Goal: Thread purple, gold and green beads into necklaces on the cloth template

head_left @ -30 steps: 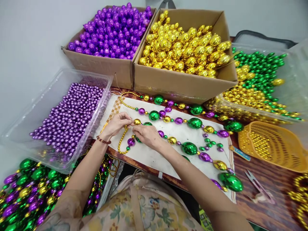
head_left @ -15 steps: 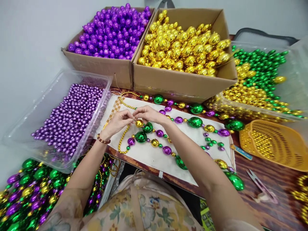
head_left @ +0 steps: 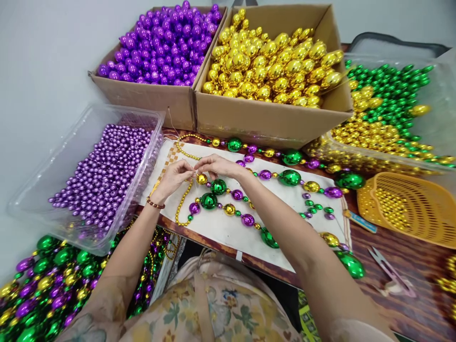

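My left hand (head_left: 176,178) and my right hand (head_left: 218,166) meet over the left part of a white cloth (head_left: 217,237). Both pinch at a thin, pale thread, barely visible between the fingertips. Just under my fingers hangs a gold bead (head_left: 201,179), with a green bead (head_left: 218,186) to its right. A loop of small gold beads (head_left: 181,209) curves down below my left hand. The bead necklace (head_left: 247,220) of purple, green and gold beads lies across the cloth, partly hidden by my right forearm. Another bead strand (head_left: 289,177) runs behind my right wrist.
Behind the cloth stand a cardboard box of purple beads (head_left: 142,85) and one of gold beads (head_left: 260,111). Clear tubs (head_left: 158,142) flank the cloth left and right. An orange basket (head_left: 423,209), a blue-handled cutter (head_left: 361,222) and snips (head_left: 390,273) lie at right.
My hands have shifted slightly left, with the gold bead below them. The view has tilted a little. The fingers stay pinched together on the thread.
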Action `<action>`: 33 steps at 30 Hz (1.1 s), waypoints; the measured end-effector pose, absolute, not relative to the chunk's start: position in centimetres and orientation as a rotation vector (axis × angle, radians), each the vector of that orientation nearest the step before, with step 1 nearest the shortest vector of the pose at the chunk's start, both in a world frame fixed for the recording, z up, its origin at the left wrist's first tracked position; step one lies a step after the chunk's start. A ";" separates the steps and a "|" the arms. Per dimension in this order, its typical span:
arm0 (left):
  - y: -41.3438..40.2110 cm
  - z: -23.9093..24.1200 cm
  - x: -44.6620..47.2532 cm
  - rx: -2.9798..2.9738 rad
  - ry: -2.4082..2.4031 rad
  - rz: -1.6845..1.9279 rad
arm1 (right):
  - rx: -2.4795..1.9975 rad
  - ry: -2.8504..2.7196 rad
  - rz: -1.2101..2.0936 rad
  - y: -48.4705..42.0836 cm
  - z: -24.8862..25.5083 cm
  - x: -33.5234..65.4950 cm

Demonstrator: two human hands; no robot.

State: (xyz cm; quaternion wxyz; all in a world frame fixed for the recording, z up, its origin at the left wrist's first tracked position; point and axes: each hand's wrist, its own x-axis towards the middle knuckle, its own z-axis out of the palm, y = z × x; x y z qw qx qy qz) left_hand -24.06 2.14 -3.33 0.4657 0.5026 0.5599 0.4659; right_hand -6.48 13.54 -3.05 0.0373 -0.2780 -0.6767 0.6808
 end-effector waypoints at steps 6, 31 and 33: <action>2.4 -4.4 -24.6 1.181 1.438 1.147 | -0.970 -2.057 1.907 13.4 -3.9 -6.9; 2.3 -5.4 -25.5 1.407 1.607 0.971 | -1.060 -2.459 1.440 11.4 -5.8 -9.5; 2.1 -5.3 -25.4 1.401 1.612 0.950 | -1.032 -2.462 1.508 11.4 -5.9 -9.4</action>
